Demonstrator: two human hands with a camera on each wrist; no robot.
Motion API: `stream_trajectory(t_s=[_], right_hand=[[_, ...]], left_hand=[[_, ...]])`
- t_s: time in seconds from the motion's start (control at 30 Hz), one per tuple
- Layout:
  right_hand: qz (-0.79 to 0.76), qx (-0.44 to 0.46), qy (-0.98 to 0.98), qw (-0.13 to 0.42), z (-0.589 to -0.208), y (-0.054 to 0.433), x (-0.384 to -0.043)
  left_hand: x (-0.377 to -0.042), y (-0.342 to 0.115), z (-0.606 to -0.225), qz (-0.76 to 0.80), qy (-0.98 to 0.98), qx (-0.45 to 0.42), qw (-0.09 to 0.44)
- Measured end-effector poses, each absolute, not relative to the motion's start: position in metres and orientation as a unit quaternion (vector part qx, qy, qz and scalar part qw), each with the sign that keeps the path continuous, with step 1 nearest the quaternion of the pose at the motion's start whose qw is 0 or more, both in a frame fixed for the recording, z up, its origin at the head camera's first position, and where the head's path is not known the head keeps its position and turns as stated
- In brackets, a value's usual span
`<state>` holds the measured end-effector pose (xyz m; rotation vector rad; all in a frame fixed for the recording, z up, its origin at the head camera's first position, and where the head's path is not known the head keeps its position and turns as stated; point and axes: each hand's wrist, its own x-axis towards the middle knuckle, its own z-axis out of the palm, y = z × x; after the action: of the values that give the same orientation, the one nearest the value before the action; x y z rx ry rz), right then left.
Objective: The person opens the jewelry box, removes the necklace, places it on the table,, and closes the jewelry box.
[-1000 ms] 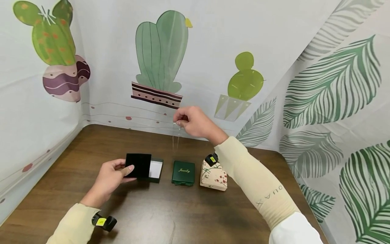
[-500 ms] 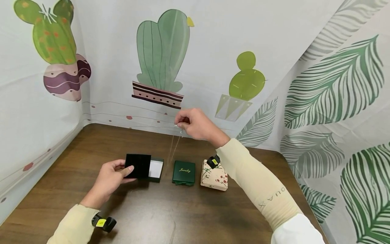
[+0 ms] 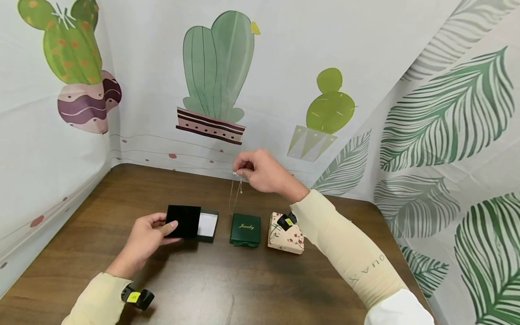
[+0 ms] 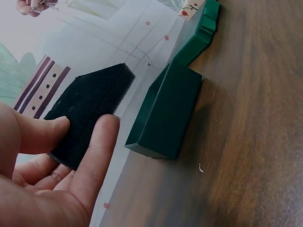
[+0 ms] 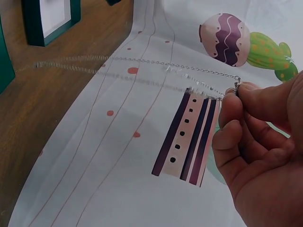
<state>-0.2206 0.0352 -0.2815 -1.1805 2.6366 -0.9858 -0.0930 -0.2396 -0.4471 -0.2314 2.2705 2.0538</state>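
A thin silver necklace (image 5: 165,65) hangs in a loop from my right hand (image 3: 262,171), which pinches it between thumb and fingertips above the back of the table. Low on the left, my left hand (image 3: 148,234) grips a square black foam pad (image 3: 184,221), thumb on its face and fingers behind. The pad's fuzzy edge shows in the left wrist view. Partly behind the pad sits an open dark green box (image 4: 173,113) with a white inside bottom. To its right lies a green jewelry box lid (image 3: 245,228) with gold lettering, below the hanging chain.
A cream box with a floral print (image 3: 284,239) stands right of the green lid, under the right forearm. The brown wooden table (image 3: 260,284) ends at the back against a white cloth (image 3: 276,54) printed with cacti and leaves.
My right hand has come down a little. The necklace swung down and left toward the green boxes, and now hangs in a shorter loop. My left hand stays with the foam pad.
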Motion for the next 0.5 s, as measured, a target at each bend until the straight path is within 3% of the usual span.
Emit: stream_trajectory(t_s=[0.5], right_hand=[[-0.338, -0.384, 0.857, 0.059, -0.2822, 0.0340, -0.2156]], left_hand=[[-0.0942, -0.2414, -0.4474, 0.677, 0.731, -0.075, 0.043]])
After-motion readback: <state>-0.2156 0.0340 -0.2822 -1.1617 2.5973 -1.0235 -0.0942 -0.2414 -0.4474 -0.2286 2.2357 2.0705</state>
